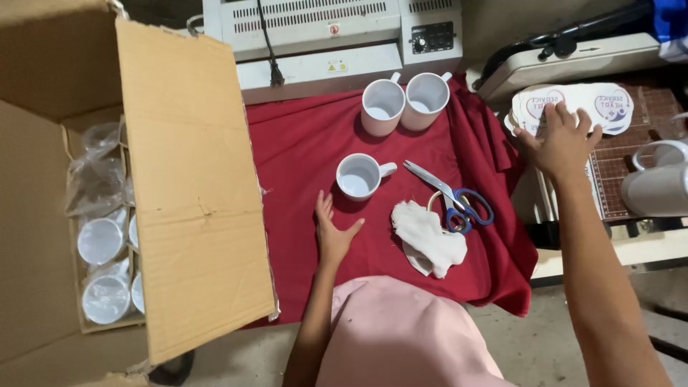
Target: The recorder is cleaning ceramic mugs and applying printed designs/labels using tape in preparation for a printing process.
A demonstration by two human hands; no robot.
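Note:
My left hand (333,233) lies flat and open on the red cloth (301,158), just below a single white mug (360,175). My right hand (562,140) reaches to the right, fingers spread, resting on a stack of round printed sheets (609,104). Two more white mugs (401,104) stand side by side at the far edge of the cloth. Blue-handled scissors (455,197) and a crumpled white rag (428,238) lie between my hands.
A big open cardboard box (186,186) on the left holds several mugs wrapped in plastic (100,240). A white laminator (337,36) stands at the back. A cutting mat (631,161) with another white mug (656,179) is on the right.

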